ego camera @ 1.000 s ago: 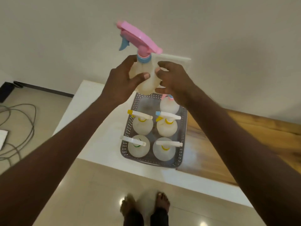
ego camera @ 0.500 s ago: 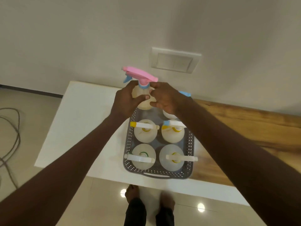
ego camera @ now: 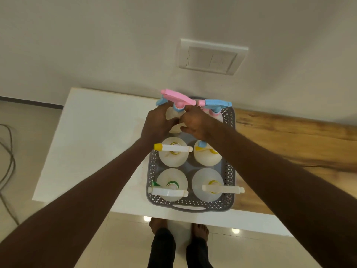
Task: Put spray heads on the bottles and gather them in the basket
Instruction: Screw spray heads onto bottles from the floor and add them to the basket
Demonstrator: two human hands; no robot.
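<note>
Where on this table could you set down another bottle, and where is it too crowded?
Free: the bare white tabletop left of the grey perforated plastic basket, and the wooden surface on its right. Crowded: the basket, every slot taken as both hands lower the pink-headed spray bottle.

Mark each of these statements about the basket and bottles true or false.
1. Both hands hold the pink-headed bottle. True: left hand and right hand grip it.
2. The grey basket sits on the floor. False: it sits on the white table.
3. The blue-headed bottle is in the basket's far right corner. True.
4. The bottle with the yellow nozzle lies outside the basket. False: it stands inside.
</note>
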